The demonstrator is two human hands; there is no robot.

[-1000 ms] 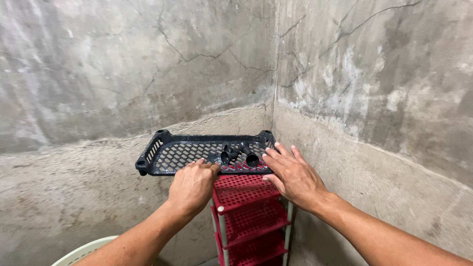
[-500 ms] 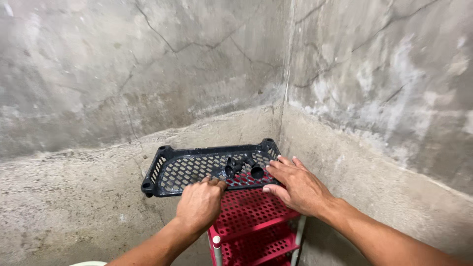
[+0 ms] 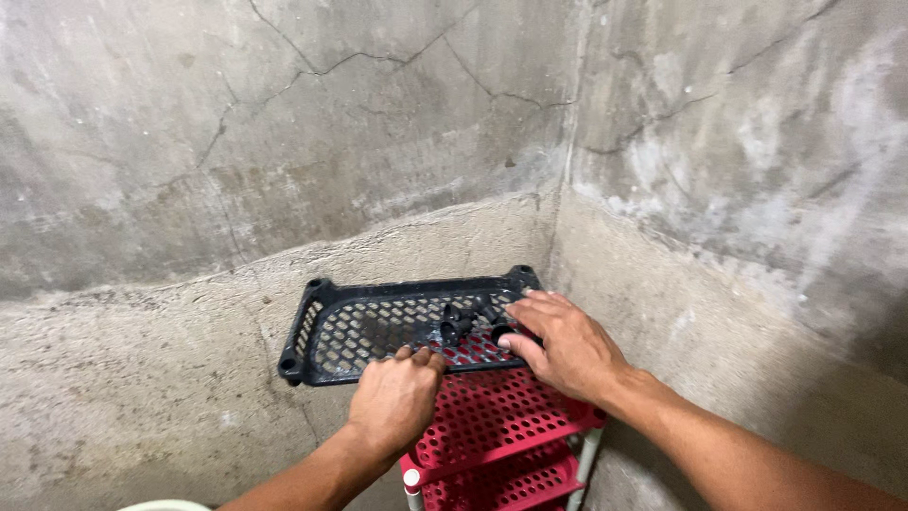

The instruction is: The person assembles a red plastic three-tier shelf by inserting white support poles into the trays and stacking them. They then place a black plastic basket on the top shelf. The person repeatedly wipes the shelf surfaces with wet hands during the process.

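The black perforated shelf tray [image 3: 378,326] is being held over the top of the red rack [image 3: 492,416] in the concrete corner, its near rim being gripped by the left hand [image 3: 395,397], which is clenched on it. Compared with 1 second ago, the right hand [image 3: 563,345] is being brought in from the tray's right edge and is now closing on 1 of the black connector tubes [image 3: 471,324] lying inside, suggesting the tubes are being handled.

- Illumination: moderate, even and diffuse; source not visible.
- Shadows: soft, beneath the black tray [image 3: 378,326] and under the forearms.
- Glare: none; faint sheen on the tray rim.
- Sharpness: centre is crisp; the right wall shows slight blur.
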